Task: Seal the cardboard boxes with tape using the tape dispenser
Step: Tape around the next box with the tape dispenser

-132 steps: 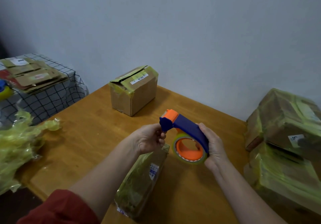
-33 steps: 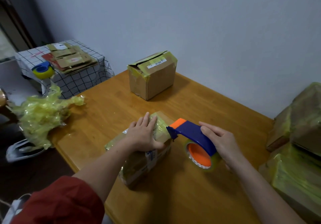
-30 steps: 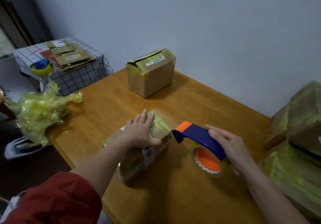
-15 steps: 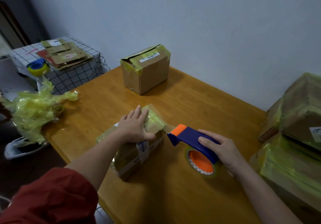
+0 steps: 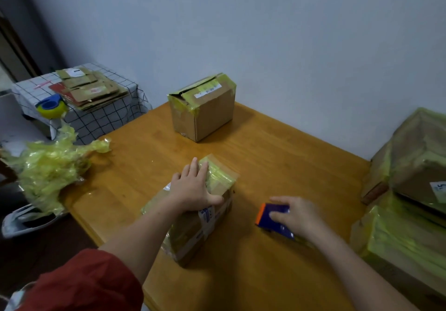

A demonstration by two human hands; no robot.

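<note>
Flat box point(image 5: 193, 228): lies on the tabletop point(image 5: 265, 151) near its front edge, wrapped in yellowish tape; contents hidden.
Upright box point(image 5: 205, 110): well behind it near the wall, top flaps taped but gaping along a slit; inside not visible.
Wrapped boxes point(image 5: 410, 190): stacked at the right edge, closed.
Tape dispenser point(image 5: 272, 219): down at the tabletop, right of the flat box and apart from it.
Change: half a second ago the dispenser was raised with its orange roll showing; now it is lowered and the roll is hidden.
Left hand point(image 5: 195, 187): stays flat on the flat box's far end, fingers straight, thumb spread.
Right hand point(image 5: 299, 216): palm down, blurred, fingers curled over the dispenser's blue handle, holding it.
</note>
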